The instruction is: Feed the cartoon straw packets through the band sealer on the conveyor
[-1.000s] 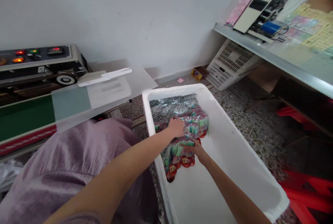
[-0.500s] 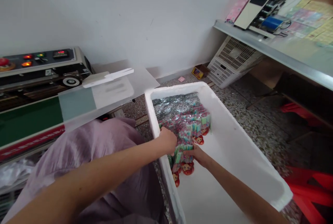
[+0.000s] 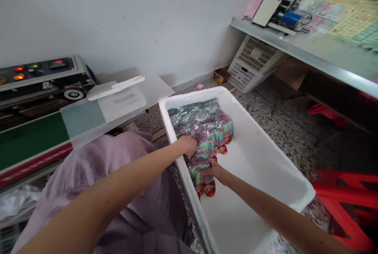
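Over the row of glossy packets (image 3: 209, 135), the left hand (image 3: 186, 146) curls downward, fingertips hidden, so whether it pinches any cannot be told; the right hand (image 3: 221, 173), closer to the row's near end, rests against the packets' right side, its grip unclear. From both hands the row's long axis runs away along the left wall of the white foam box (image 3: 248, 147) to its far end.

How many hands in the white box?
2: left hand near the left side of the white box, at the packets; right hand at the packets' edge. Some fingers are hidden.
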`<action>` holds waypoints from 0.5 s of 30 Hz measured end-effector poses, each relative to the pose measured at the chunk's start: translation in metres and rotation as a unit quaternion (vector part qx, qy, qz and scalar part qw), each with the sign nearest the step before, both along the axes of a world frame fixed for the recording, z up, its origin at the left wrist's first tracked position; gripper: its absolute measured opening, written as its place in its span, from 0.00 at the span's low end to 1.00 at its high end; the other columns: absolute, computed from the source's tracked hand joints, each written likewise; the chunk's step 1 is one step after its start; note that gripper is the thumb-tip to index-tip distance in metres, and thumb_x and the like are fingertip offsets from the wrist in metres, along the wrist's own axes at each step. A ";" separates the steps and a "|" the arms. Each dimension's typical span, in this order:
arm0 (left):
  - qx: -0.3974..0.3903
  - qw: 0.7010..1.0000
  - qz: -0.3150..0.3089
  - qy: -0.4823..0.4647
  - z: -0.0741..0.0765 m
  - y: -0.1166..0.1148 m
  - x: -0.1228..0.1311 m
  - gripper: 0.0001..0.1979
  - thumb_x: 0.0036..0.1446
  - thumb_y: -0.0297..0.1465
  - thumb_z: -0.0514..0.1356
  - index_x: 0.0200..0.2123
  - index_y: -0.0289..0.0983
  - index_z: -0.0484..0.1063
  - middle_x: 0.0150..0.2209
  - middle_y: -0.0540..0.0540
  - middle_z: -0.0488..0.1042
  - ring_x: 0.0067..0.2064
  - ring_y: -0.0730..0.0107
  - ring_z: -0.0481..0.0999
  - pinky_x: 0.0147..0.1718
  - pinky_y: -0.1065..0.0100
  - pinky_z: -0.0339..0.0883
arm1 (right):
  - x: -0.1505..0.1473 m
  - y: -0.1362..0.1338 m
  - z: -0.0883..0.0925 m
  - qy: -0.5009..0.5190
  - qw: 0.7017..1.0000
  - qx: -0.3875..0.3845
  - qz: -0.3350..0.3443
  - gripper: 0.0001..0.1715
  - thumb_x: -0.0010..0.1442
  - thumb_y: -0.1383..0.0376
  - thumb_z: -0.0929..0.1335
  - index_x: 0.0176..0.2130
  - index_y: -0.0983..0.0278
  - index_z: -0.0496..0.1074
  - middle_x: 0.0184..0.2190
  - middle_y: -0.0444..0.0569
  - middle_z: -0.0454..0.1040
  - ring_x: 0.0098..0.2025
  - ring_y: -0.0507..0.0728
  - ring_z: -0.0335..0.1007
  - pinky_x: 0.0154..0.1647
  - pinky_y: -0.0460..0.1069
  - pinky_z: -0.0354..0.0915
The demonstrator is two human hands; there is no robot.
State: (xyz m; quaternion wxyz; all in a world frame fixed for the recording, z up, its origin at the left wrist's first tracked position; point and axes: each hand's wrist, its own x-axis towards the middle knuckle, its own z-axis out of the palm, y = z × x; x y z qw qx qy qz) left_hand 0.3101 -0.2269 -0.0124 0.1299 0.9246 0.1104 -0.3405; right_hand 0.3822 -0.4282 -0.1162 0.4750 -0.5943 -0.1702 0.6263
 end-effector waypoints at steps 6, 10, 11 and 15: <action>0.006 1.000 0.000 -0.011 0.004 -0.005 -0.007 0.18 0.42 0.28 0.72 0.41 0.37 0.83 0.43 0.35 0.83 0.47 0.48 0.82 0.43 0.61 0.76 | -0.001 -0.005 0.003 0.013 1.000 0.005 0.021 0.35 0.34 0.60 0.84 0.43 0.61 0.77 0.36 0.47 0.83 0.39 0.62 0.79 0.49 0.59 0.72; 0.009 1.000 -0.002 -0.013 0.006 -0.008 -0.011 0.18 0.45 0.26 0.70 0.43 0.34 0.83 0.46 0.32 0.82 0.49 0.46 0.81 0.46 0.59 0.76 | -0.002 -0.009 0.011 0.045 0.998 0.032 0.042 0.41 0.36 0.60 0.83 0.49 0.60 0.74 0.44 0.50 0.82 0.46 0.63 0.79 0.55 0.60 0.70; 0.008 1.000 -0.001 -0.013 0.007 -0.008 -0.011 0.18 0.45 0.26 0.70 0.43 0.34 0.83 0.46 0.32 0.82 0.49 0.46 0.81 0.46 0.59 0.76 | -0.003 -0.010 0.012 0.047 0.997 0.035 0.044 0.42 0.36 0.61 0.83 0.50 0.60 0.74 0.44 0.50 0.82 0.47 0.63 0.78 0.56 0.61 0.70; -0.002 1.000 0.010 -0.014 0.005 -0.007 -0.012 0.17 0.44 0.27 0.71 0.41 0.34 0.82 0.44 0.33 0.82 0.49 0.47 0.81 0.46 0.61 0.75 | -0.013 -0.009 0.007 0.020 0.999 0.034 0.024 0.40 0.34 0.63 0.84 0.48 0.59 0.74 0.45 0.48 0.82 0.47 0.63 0.78 0.54 0.60 0.70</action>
